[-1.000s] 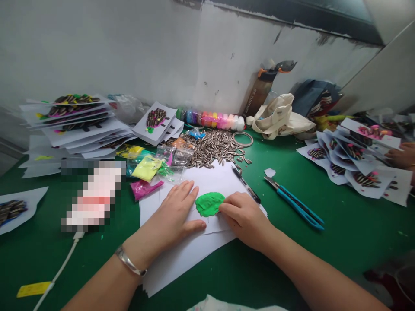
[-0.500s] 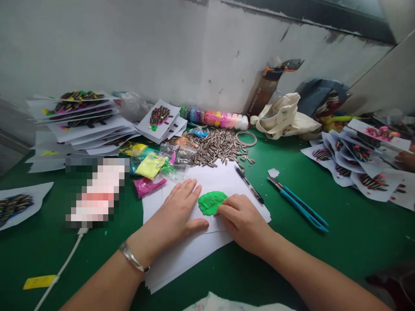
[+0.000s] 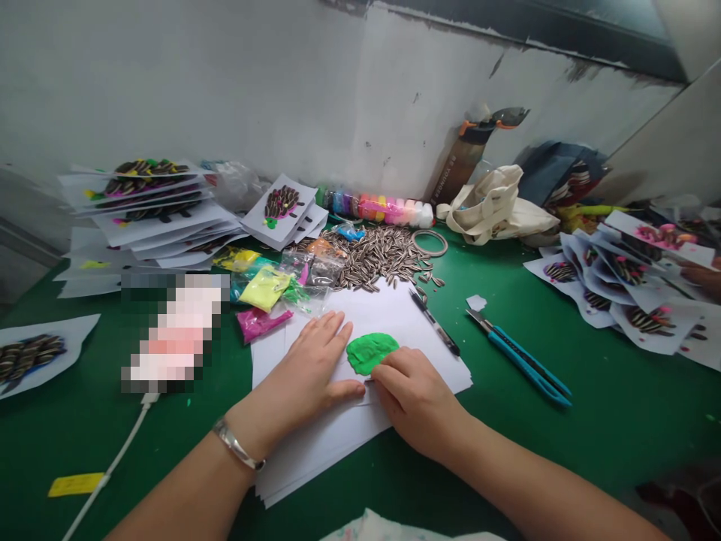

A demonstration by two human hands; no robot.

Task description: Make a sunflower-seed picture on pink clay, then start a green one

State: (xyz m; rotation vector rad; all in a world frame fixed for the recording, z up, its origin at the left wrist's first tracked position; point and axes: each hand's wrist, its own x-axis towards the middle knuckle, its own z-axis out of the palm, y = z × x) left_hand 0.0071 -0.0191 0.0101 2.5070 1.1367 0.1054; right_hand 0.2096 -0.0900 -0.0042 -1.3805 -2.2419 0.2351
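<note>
A flattened oval of bright green modelling clay [image 3: 369,353] lies on a stack of white paper [image 3: 315,428] in front of me. My left hand [image 3: 315,361] rests flat on the paper just left of the clay, fingers stretched out and thumb pointing toward the clay's lower edge. At the clay's lower right edge, my right hand [image 3: 414,398] is closed, its fingers curled and the fingertips touching the rim. What lies between those fingertips, if anything, is hidden.
Sunflower seeds [image 3: 383,252] and clay packets [image 3: 262,289] lie behind the paper. A pen [image 3: 433,323] and blue utility knife [image 3: 523,361] are to the right. Seed pictures are piled left [image 3: 152,218] and right [image 3: 636,278]. Another person's hand [image 3: 704,276] shows far right.
My right hand's fingertips have shifted slightly left and down along the clay's lower edge. My left hand stays flat on the paper. The whole view has shifted a little.
</note>
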